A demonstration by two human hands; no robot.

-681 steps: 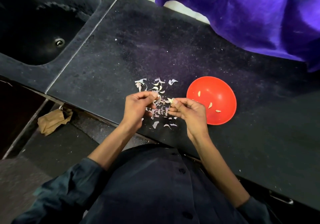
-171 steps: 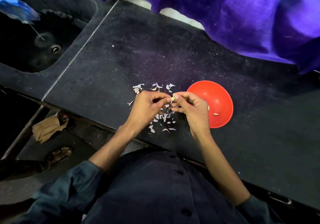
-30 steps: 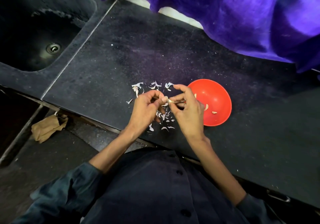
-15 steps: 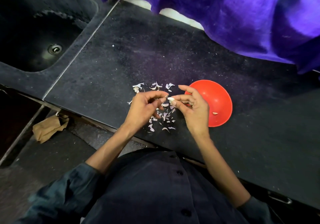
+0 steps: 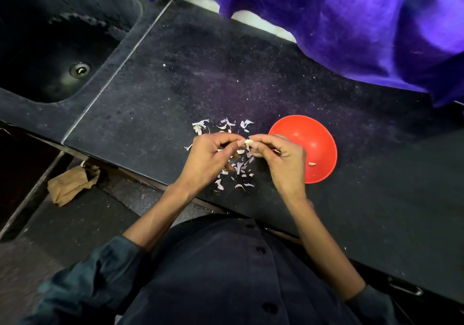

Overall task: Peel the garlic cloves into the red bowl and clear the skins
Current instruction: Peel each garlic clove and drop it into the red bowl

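Here a garlic clove [image 5: 248, 142] is pinched between the fingertips of the left hand [image 5: 208, 160] and the right hand [image 5: 280, 160], above the scattered skins [image 5: 238, 171]. The red bowl [image 5: 316, 144] lies just beyond the right hand, the nearer one for a drop.

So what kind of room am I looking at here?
Most likely a kitchen: a dark stone counter with a sunken sink and drain at its left, and garlic skins beside a red bowl.
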